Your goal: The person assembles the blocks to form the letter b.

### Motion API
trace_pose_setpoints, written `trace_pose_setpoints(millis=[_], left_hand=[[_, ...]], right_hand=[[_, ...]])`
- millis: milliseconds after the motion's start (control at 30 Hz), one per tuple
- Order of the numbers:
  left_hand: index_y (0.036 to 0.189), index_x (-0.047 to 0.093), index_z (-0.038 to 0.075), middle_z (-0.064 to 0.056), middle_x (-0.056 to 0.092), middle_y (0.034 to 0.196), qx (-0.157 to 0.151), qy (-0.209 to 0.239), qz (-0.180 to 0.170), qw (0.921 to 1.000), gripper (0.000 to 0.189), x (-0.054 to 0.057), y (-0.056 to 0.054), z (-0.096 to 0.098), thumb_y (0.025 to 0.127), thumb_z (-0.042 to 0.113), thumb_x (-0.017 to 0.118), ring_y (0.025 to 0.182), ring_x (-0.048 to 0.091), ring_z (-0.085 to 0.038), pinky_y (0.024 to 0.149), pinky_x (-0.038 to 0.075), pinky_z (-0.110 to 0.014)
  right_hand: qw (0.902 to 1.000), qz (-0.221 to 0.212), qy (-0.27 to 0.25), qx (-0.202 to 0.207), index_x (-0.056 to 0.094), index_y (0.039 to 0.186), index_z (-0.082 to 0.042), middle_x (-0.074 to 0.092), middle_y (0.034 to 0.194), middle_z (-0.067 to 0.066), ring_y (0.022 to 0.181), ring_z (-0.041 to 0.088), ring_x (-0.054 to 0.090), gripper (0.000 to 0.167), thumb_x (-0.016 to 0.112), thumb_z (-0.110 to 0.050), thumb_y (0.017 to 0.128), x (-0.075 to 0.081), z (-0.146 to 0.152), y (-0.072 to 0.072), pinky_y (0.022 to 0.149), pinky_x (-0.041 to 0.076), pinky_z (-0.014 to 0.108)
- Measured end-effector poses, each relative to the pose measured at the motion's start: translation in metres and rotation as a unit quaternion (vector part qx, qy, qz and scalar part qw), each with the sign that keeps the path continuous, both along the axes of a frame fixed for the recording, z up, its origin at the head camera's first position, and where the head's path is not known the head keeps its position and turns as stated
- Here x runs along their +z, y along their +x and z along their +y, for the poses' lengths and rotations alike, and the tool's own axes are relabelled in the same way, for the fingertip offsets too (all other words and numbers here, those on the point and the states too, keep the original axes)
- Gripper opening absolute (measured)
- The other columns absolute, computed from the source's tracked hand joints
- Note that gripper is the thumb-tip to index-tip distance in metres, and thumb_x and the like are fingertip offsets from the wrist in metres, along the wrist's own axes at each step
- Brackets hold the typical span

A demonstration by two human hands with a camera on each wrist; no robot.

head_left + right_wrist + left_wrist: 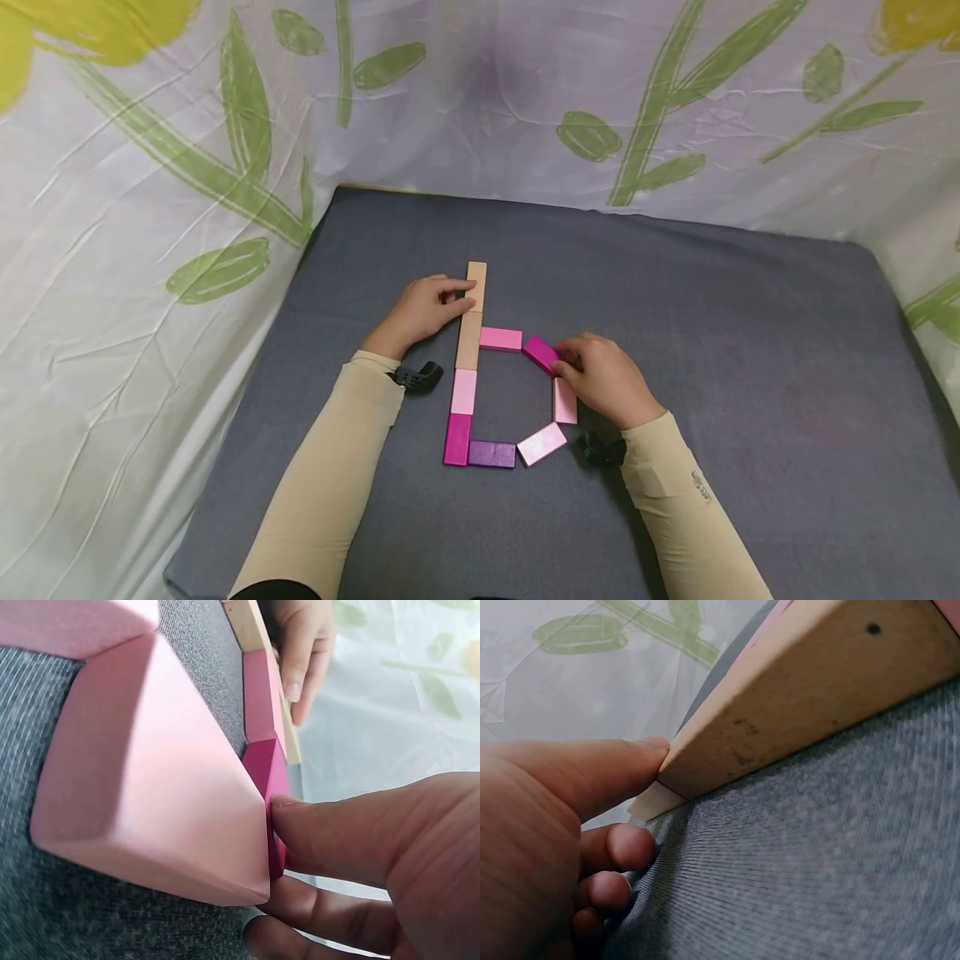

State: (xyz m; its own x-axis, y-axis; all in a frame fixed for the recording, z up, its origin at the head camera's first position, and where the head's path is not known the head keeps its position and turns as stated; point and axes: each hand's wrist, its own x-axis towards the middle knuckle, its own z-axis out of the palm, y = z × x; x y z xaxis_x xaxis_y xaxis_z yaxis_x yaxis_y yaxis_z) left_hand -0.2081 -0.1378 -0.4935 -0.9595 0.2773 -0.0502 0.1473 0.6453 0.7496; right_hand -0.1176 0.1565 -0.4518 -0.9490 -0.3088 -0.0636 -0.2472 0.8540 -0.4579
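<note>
Flat blocks on the grey cloth form an upright bar with a rounded loop at its lower right. My left hand [426, 310] lies at the bar's top, thumb and index fingertips resting on the uppermost wooden block [477, 273]. Below it come a second wooden block [468, 342], a light pink block [463, 392] and a magenta block [457, 439]. On the loop's upper right, my right hand [606, 379] pinches a tilted magenta block [539, 352] between thumb and fingers. A pale pink block [187, 780] stands close beside those fingers in the right wrist view.
The loop also holds a pink block [500, 339], a purple block [492, 454] and a tilted pale pink block [542, 444]. Dark wrist cameras sit near the cloth under both wrists. A white flowered sheet [480, 108] hangs behind the grey-covered table [750, 350].
</note>
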Motion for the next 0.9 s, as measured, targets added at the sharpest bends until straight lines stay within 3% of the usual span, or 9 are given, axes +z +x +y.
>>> trace_pose_setpoints(millis=[367,500,633,733,900], left_hand=[[0.14,0.071,0.018,-0.005,0.055,0.088,-0.006,-0.002,0.002,1.0,0.041,-0.002,-0.001,-0.002,0.101,0.031,0.073,0.079,0.049,-0.021,0.07,0.036,-0.034],[0.139,0.071,0.019,-0.005,0.055,0.088,-0.008,-0.001,0.003,1.0,0.04,-0.001,-0.002,-0.002,0.101,0.03,0.073,0.079,0.05,-0.021,0.07,0.037,-0.033],[0.139,0.072,0.019,-0.004,0.055,0.088,-0.008,-0.001,0.002,1.0,0.039,-0.002,-0.002,-0.003,0.101,0.03,0.073,0.079,0.05,-0.02,0.07,0.037,-0.033],[0.139,0.071,0.018,-0.004,0.055,0.088,-0.01,0.0,0.0,1.0,0.04,-0.001,-0.001,-0.003,0.101,0.031,0.073,0.079,0.05,-0.021,0.07,0.037,-0.034],[0.139,0.071,0.018,-0.005,0.055,0.088,-0.011,0.003,0.005,0.9999,0.04,-0.001,-0.001,-0.003,0.101,0.03,0.073,0.078,0.05,-0.021,0.07,0.037,-0.033]], right_hand=[[0.9997,-0.018,0.016,0.005,0.079,0.116,-0.005,0.07,0.096,0.008,0.085,0.023,0.064,0.026,0.076,-0.022,0.096,0.005,-0.001,-0.002,0.076,0.054,0.044],[0.9999,-0.008,0.009,0.005,0.076,0.124,-0.005,0.071,0.109,0.012,0.099,0.028,0.067,0.031,0.073,-0.023,0.099,0.01,-0.005,-0.006,0.087,0.055,0.049],[0.9991,0.005,-0.007,0.041,0.074,0.129,-0.005,0.071,0.12,0.014,0.112,0.032,0.066,0.031,0.067,-0.017,0.102,0.014,-0.016,-0.014,0.099,0.053,0.051],[0.9981,0.013,0.001,0.06,0.074,0.129,-0.004,0.071,0.121,0.015,0.113,0.034,0.066,0.03,0.067,-0.014,0.102,0.015,-0.025,-0.018,0.1,0.053,0.052],[0.9987,0.009,0.025,0.044,0.075,0.127,-0.004,0.07,0.119,0.017,0.108,0.034,0.067,0.032,0.073,-0.017,0.098,0.013,-0.03,-0.018,0.096,0.055,0.052]])
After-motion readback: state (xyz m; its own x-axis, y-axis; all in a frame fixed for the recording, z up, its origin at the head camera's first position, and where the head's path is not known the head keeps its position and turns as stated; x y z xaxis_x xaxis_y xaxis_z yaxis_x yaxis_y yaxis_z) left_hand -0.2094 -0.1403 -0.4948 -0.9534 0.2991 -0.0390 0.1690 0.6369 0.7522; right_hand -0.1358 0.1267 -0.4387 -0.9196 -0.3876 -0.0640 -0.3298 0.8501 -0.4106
